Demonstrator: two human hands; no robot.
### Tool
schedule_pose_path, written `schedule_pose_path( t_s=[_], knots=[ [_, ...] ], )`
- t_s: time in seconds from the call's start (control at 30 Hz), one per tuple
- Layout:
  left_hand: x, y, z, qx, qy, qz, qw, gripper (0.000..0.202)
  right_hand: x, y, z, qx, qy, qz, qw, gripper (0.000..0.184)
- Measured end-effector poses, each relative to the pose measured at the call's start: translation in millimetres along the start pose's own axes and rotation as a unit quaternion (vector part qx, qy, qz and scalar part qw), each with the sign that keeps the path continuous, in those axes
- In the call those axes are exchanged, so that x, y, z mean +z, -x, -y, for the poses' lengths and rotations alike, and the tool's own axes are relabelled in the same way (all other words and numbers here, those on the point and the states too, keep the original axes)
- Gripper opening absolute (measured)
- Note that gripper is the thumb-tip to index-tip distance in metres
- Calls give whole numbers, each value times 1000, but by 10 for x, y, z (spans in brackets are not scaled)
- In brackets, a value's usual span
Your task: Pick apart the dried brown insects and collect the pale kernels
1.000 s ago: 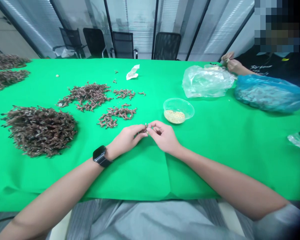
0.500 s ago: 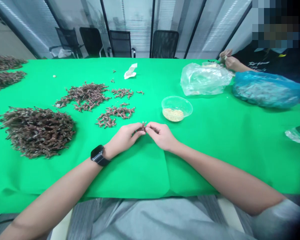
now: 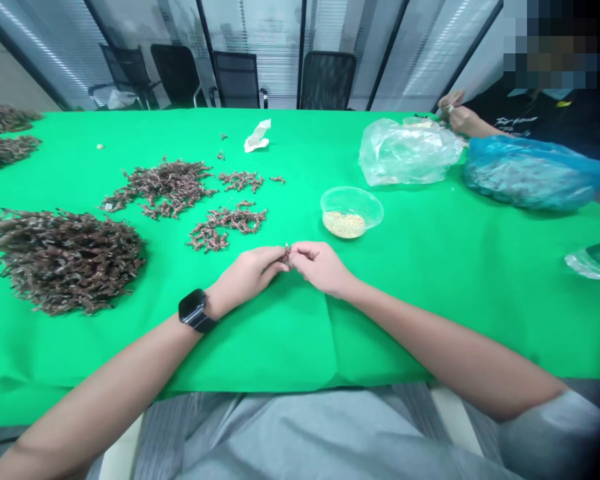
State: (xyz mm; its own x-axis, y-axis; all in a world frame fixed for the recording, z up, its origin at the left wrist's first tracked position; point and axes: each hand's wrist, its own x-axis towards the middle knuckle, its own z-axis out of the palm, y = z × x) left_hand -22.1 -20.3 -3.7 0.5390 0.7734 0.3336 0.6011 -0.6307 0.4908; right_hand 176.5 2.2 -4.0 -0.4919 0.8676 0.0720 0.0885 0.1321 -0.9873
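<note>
Left of the hands, a heap of dried brown sprigs [image 3: 63,261] lay on the green-covered surface [image 3: 260,353]. The left hand [image 3: 245,275], with a black smartwatch [image 3: 194,311] at its wrist, and the right hand [image 3: 320,268] met at the fingertips, their grip pinching a tiny brown sprig [image 3: 286,255] between them; its long axis was too small to tell. Beyond the right hand sat a clear plastic bowl of pale grain [image 3: 351,212], and farther right a blue plastic bag [image 3: 530,175].
</note>
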Motion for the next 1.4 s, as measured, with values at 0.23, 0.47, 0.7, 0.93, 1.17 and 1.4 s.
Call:
schedule_pose_path(
  t_s=[0.23, 0.47, 0.7, 0.93, 1.17, 1.4],
  knots=[
    [-10, 18, 3, 34, -88, 5, 996, 24, -28, 5, 126, 208, -230, 50, 949, 15],
    [-11, -11, -49, -28, -9, 12, 999, 28, -66, -15, 64, 77, -41, 16, 996, 20],
    [-19, -16, -50, -65, 41, 17, 997, 29, -175, 0, -38, -204, 328, 22, 922, 21],
    [-33, -15, -62, -51, 68, 22, 996, 31, -198, -24, -54, -236, 358, 38, 903, 26],
    [6, 10, -35, -24, 57, 11, 998, 25, -134, 28, -20, -169, 270, 29, 947, 28],
    [16, 19, -18, 27, -25, -29, 999, 17, -59, 37, 70, -31, 69, 22, 997, 24]
  ],
)
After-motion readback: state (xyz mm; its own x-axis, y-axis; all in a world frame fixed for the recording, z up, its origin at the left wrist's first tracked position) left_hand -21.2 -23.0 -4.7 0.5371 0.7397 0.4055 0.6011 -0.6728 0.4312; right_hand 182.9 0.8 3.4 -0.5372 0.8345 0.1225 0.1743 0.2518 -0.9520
